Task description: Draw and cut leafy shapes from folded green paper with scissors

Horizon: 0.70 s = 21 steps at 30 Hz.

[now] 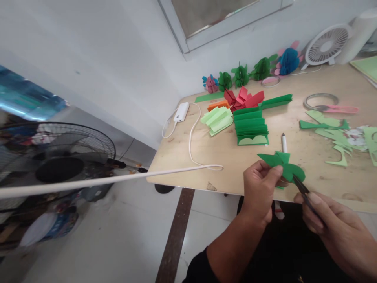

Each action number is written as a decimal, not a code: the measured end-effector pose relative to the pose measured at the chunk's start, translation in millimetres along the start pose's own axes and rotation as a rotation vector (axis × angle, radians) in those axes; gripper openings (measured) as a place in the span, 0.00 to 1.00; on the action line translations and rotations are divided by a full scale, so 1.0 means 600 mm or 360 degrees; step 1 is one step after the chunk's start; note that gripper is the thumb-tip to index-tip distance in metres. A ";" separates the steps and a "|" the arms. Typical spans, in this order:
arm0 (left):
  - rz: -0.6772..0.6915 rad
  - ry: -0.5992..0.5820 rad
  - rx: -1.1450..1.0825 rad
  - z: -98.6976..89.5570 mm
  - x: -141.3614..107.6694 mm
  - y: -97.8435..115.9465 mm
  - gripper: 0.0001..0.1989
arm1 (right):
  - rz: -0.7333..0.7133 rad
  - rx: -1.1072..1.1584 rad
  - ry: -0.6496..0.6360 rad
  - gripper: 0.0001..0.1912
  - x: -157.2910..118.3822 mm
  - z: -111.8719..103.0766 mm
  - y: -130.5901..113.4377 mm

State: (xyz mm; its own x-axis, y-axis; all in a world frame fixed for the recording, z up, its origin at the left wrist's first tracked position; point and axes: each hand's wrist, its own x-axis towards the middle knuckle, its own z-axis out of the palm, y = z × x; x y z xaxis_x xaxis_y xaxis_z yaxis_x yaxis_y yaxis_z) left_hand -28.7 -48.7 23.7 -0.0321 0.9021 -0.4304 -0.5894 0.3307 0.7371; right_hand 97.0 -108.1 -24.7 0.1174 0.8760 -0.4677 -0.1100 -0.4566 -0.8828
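A green paper piece (291, 171) with rounded and pointed parts is pinched in my left hand (260, 188), above the table's front edge. My right hand (326, 216) is closed around dark scissors (303, 189), whose blades meet the paper's right part. Another green paper piece (283, 156) shows just behind the held one. A white pen with a dark tip (284, 142) lies beyond my hands. Left of the pen stand folded green sheets (251, 122) with a pale green scalloped strip on the front. Pale green pleated paper (218, 120) lies farther left.
Red folded papers (243, 98) and several paper figures (240, 76) sit near the wall. A small white fan (326, 45) stands at the back right. Pink snips (341, 109) and green scraps (338, 135) lie right. A white cable (191, 137) crosses the left side beside a power bank (181, 112).
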 end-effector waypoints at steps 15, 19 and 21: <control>-0.0008 -0.0088 0.0117 -0.014 0.014 0.009 0.17 | -0.0119 -0.0087 -0.0011 0.30 -0.008 -0.005 -0.003; -0.0039 -0.0140 0.0172 -0.022 0.015 0.009 0.17 | -0.0153 0.0025 0.0176 0.25 -0.003 -0.021 0.000; -0.0070 -0.0212 0.0211 -0.025 0.015 0.010 0.18 | -0.0192 0.0054 0.0220 0.24 0.004 -0.026 -0.007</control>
State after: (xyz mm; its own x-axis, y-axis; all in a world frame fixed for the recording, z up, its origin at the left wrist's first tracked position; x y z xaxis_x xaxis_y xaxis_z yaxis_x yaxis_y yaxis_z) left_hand -44.4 -42.9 16.4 0.1041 0.9117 -0.3974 -0.4763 0.3964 0.7848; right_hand 113.0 -106.5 -22.5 0.2663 0.8934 -0.3618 -0.1197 -0.3418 -0.9321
